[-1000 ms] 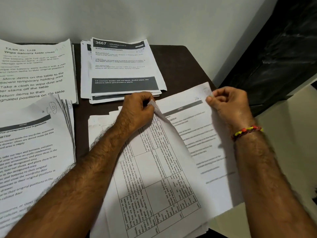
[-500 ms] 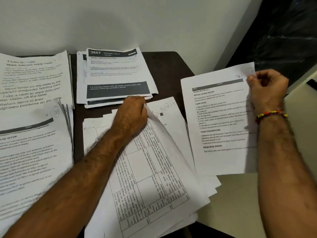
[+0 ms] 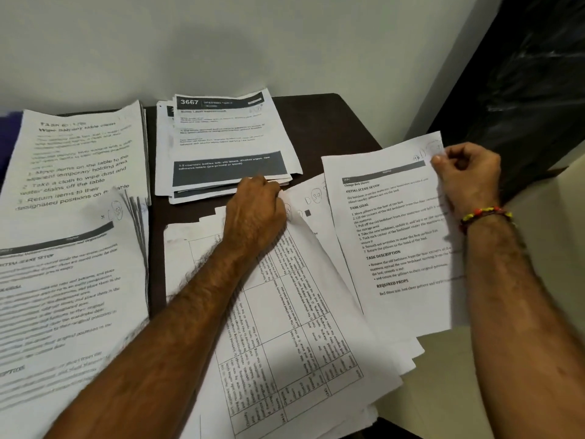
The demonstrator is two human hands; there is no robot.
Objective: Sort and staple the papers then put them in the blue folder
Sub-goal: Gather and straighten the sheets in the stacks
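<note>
Papers: right hand [image 3: 468,175] pinches one sheet [image 3: 402,236] by its top corner, raised off table [image 3: 319,128]; left hand [image 3: 256,213] grips folded-back pg of centre stack [image 3: 285,343].

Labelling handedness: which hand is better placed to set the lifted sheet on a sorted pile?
Probably the right hand: its fingers already pinch the lifted sheet at its top corner. The left hand is busy holding up pages of the middle stack.

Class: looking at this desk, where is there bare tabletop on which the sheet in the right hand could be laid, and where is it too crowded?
Bare dark table shows right of the 3667 stack, behind the held sheet. A narrow strip runs between the left piles and the table-printed pile. Left and near side: crowded with paper.
</note>
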